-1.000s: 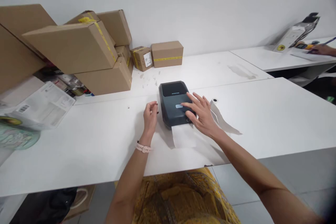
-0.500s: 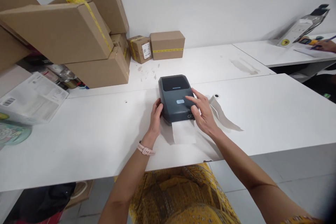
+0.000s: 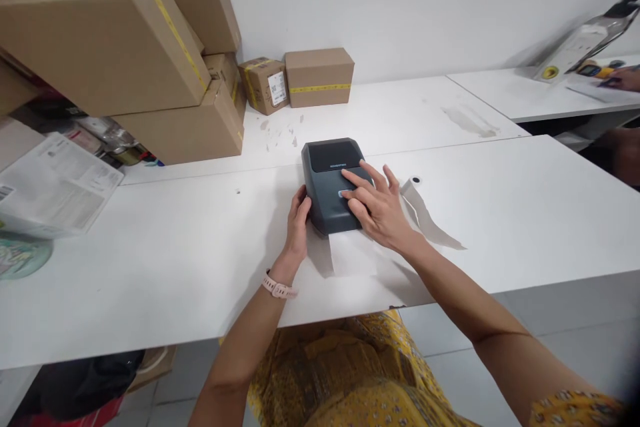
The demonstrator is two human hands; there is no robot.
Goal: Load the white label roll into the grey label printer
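A dark grey printer-like device (image 3: 325,197) with a black top panel stands on the white table (image 3: 190,267). White paper (image 3: 351,255) sticks out from its near edge. My left hand (image 3: 297,223), with a pink watch band on the wrist, grips the device's left side. Over the top face is my right hand (image 3: 377,210), its fingers spread and a fingertip on the light button, which it partly covers. A small paper roll (image 3: 414,181) with a curling loose strip lies just right of the device.
Large cardboard boxes (image 3: 165,127) are stacked at the left. Two smaller boxes (image 3: 320,80) stand by the wall. A white carton (image 3: 65,180) and a greenish container (image 3: 23,257) sit far left. Another person's hand (image 3: 625,79) is at the far right.
My right hand has moved left over the device, its fingers spreading wider and now partly covering the light button. My left hand stays on the device's side. The view has shifted slightly.
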